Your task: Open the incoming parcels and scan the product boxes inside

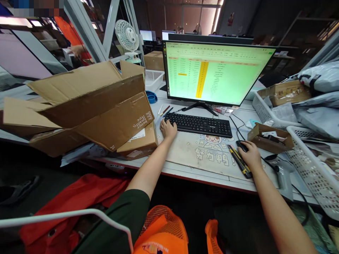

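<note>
My left hand (168,129) rests at the left end of a black keyboard (200,125), its fingers spread over the keys. On the right, my right hand (250,153) is wrapped over a black computer mouse (242,145), which shows only in part. A yellow and black utility knife (239,161) lies just left of that hand on a pale desk mat (185,151) with a cartoon print. Behind the keyboard stands a monitor (217,74) showing a spreadsheet with an orange column.
Open cardboard boxes (116,116) are piled at the left. A barcode scanner (284,176), a small open box (270,137) and white baskets (312,169) stand at the right. Pens (164,111) and blue tape (151,97) lie behind my left hand. Another person's hand (77,50) shows beyond a fan (127,35).
</note>
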Demonstrator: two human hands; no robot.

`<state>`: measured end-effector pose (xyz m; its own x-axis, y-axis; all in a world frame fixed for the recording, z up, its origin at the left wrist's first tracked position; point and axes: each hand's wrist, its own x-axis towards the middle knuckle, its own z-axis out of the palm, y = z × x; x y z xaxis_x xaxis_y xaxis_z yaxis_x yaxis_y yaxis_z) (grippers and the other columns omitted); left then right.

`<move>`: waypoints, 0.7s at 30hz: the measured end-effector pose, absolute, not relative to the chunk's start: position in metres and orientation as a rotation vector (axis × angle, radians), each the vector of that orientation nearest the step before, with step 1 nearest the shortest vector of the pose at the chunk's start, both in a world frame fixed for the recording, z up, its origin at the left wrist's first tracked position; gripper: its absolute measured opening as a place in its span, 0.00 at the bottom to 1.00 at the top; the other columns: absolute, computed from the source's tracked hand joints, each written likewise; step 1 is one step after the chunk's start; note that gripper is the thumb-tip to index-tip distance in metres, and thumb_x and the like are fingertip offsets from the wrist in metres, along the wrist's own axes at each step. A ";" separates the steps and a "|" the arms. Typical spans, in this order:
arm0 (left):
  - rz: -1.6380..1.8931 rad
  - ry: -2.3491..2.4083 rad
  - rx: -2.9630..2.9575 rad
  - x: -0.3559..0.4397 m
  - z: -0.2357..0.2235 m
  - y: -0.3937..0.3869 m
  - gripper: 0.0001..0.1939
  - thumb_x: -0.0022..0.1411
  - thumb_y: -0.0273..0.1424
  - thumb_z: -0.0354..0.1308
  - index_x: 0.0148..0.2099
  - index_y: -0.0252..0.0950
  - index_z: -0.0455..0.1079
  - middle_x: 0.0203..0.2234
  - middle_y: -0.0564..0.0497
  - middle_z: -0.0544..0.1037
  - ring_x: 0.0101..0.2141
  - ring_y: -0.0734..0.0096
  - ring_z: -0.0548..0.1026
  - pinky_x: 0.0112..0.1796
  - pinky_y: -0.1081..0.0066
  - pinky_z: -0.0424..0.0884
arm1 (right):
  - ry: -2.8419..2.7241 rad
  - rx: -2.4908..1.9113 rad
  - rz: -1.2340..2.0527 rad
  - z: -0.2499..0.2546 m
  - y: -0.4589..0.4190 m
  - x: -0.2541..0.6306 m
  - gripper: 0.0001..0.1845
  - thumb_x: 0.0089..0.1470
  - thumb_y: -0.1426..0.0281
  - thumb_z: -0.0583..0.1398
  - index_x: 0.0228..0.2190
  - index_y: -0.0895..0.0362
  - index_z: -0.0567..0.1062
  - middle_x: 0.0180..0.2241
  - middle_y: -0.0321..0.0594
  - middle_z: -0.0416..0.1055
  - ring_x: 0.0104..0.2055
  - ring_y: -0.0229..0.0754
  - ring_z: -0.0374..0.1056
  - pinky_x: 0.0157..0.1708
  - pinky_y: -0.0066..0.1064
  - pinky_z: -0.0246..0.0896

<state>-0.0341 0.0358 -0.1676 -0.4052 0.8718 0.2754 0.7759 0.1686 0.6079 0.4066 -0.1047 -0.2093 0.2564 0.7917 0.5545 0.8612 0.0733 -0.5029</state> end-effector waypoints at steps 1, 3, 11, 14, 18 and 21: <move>1.040 2.276 1.658 -0.034 -0.168 0.036 0.25 0.71 0.38 0.53 0.65 0.32 0.70 0.71 0.35 0.62 0.72 0.47 0.56 0.72 0.48 0.53 | -1.532 -1.715 -0.105 -0.209 -0.105 0.407 0.23 0.53 0.55 0.61 0.44 0.56 0.84 0.53 0.51 0.75 0.55 0.56 0.71 0.63 0.51 0.64; 1.008 2.244 1.711 -0.033 -0.169 0.036 0.25 0.71 0.39 0.53 0.65 0.33 0.70 0.72 0.36 0.61 0.74 0.45 0.52 0.73 0.43 0.49 | -1.528 -1.730 -0.099 -0.209 -0.106 0.407 0.24 0.54 0.56 0.61 0.44 0.57 0.84 0.53 0.52 0.75 0.56 0.56 0.71 0.63 0.51 0.64; 0.972 2.281 1.706 -0.032 -0.168 0.037 0.29 0.71 0.41 0.54 0.68 0.31 0.68 0.73 0.35 0.60 0.73 0.44 0.55 0.71 0.44 0.54 | -1.523 -1.735 -0.107 -0.209 -0.105 0.407 0.24 0.53 0.54 0.60 0.44 0.57 0.84 0.54 0.51 0.75 0.55 0.57 0.71 0.63 0.51 0.65; 0.993 2.295 1.685 -0.032 -0.168 0.038 0.28 0.71 0.41 0.54 0.67 0.32 0.68 0.72 0.36 0.61 0.72 0.45 0.56 0.71 0.46 0.55 | -1.533 -1.725 -0.115 -0.210 -0.106 0.407 0.24 0.54 0.54 0.60 0.44 0.57 0.84 0.54 0.51 0.75 0.56 0.57 0.71 0.64 0.51 0.64; 1.016 2.301 1.654 -0.033 -0.168 0.039 0.27 0.71 0.40 0.55 0.67 0.32 0.69 0.71 0.36 0.61 0.71 0.45 0.58 0.70 0.48 0.56 | -1.534 -1.731 -0.125 -0.210 -0.106 0.407 0.25 0.54 0.54 0.60 0.44 0.57 0.84 0.53 0.52 0.75 0.55 0.57 0.72 0.63 0.52 0.65; 1.038 2.296 1.635 -0.034 -0.167 0.040 0.26 0.70 0.40 0.56 0.66 0.34 0.69 0.70 0.36 0.63 0.70 0.47 0.60 0.70 0.49 0.57 | -1.537 -1.733 -0.126 -0.211 -0.105 0.408 0.24 0.54 0.54 0.60 0.44 0.56 0.84 0.53 0.51 0.75 0.56 0.57 0.71 0.63 0.51 0.65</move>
<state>-0.0339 0.0396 -0.1671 -0.4006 0.8758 0.2693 0.7806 0.1723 0.6009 0.4084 -0.1052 -0.2108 0.2572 0.7919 0.5539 0.8717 0.0573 -0.4866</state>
